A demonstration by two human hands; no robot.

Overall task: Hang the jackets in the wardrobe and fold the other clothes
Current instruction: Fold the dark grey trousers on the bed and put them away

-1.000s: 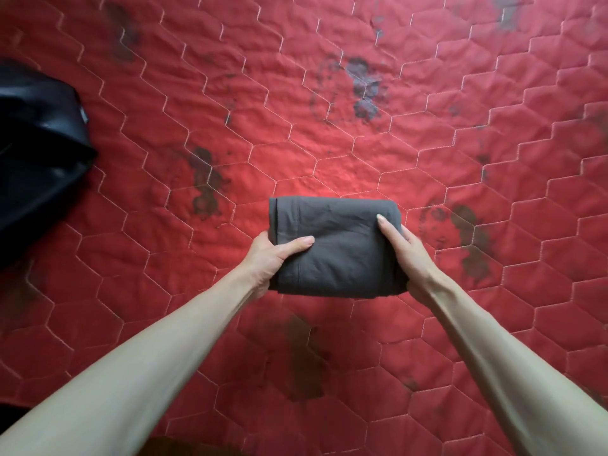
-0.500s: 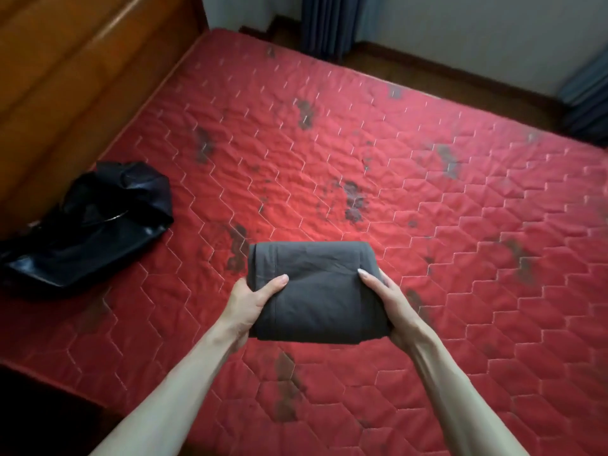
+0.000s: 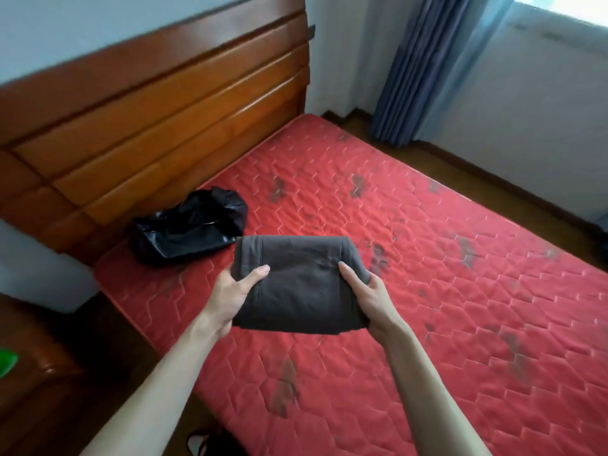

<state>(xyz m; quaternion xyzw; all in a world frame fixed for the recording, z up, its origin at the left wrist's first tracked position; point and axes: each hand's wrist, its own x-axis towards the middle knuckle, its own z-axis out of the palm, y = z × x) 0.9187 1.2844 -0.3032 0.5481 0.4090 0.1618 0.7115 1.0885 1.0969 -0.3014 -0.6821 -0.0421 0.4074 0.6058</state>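
Folded dark grey garment [image 3: 297, 284] held in the air above the bed [image 3: 427, 291], over the half of the mattress nearer the headboard [image 3: 158, 133]. It is a compact rectangle, several layers thick, edges roughly squared; it touches nothing but the hands.

Left hand [image 3: 230, 292] grips the garment's left edge: thumb curled over the top face, fingers hidden underneath. Right hand [image 3: 368, 299] grips the right edge the same way, thumb lying across the top, remaining fingers wrapped round the side and under. Both forearms bare, reaching in from the near edge of the bed.

Black shiny jacket [image 3: 190, 228] lies crumpled on the mattress at the head end, close against the headboard and near the bed's left edge. In this view the garment's far left corner overlaps the jacket's edge; whether they are actually close I cannot tell, since the garment is raised.

Mattress is red, quilted in a hexagon pattern, with scattered dark stains. Wooden headboard with horizontal padded-looking panels. Blue curtain [image 3: 404, 77] hangs beyond the bed's far corner. Wooden nightstand [image 3: 36, 357] stands left of the bed, a small green object [image 3: 6, 362] on it, partly cut off by the frame.
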